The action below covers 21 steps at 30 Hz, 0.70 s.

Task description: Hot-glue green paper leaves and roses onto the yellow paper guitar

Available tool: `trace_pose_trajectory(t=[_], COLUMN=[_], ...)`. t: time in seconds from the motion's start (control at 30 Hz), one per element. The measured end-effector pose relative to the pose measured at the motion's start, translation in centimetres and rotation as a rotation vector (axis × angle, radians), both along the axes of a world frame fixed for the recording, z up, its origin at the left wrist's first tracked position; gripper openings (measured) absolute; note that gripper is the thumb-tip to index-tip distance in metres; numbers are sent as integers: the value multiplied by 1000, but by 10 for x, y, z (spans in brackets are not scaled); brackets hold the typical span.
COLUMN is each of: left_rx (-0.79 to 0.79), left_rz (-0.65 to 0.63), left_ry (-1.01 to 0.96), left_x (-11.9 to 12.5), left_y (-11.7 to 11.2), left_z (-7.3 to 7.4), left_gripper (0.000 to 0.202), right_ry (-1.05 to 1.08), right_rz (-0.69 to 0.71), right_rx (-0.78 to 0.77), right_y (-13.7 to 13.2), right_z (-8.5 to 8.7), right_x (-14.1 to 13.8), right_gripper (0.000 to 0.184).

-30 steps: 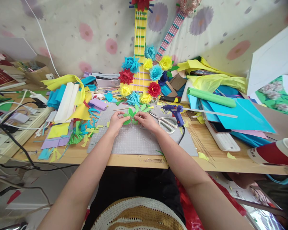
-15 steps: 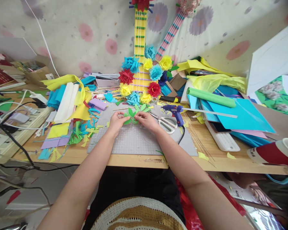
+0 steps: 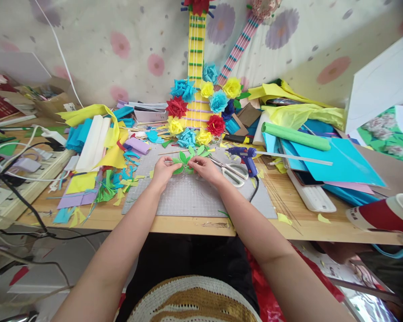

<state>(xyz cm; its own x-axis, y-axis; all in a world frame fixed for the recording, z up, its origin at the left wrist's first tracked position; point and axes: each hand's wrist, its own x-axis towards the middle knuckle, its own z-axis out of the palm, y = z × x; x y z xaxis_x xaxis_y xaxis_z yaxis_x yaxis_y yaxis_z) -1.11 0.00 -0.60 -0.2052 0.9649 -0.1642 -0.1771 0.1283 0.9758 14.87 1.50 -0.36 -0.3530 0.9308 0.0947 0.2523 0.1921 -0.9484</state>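
Note:
Between my two hands is a sprig of green paper leaves, held over the grey cutting mat. My left hand pinches it from the left with thumb and fingers. From the other side my right hand grips it near the middle, where the leaves meet. More green leaves show just behind my right fingers; whether they belong to the same sprig I cannot tell. Scissors with pale handles lie to the right of my right hand, and a blue glue gun rests just beyond them.
A yellow paper guitar with paper flowers leans on the wall. Paper scraps and a power strip fill the left side. Blue sheets, a green paper roll and a paper cup are at right.

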Motion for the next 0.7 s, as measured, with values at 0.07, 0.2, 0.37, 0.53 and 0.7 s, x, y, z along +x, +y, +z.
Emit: trace_pose_trajectory(t=[0.07,0.2,0.37,0.53,0.7], left_rx=[-2,-8,-9,-14,-14], left_rz=[9,20,12,-1,-2], left_ry=[38,90,110,101,86], left_x=[0,0,1,1,0], left_y=[1,2,1,0,0], left_z=[-1,-2,-1,0,0], left_gripper=[45,42,40,41,43], right_ry=[-16,-47,-116,-125,-61], right_rz=[-13,-35,-84,-123,-112], right_rx=[27,90,209,239,156], right_y=[0,1,0,0,1], right_z=[-1,-1,1,2,3], right_x=[0,-1,-2,-2,-3], right_gripper=[27,26,22,18,18])
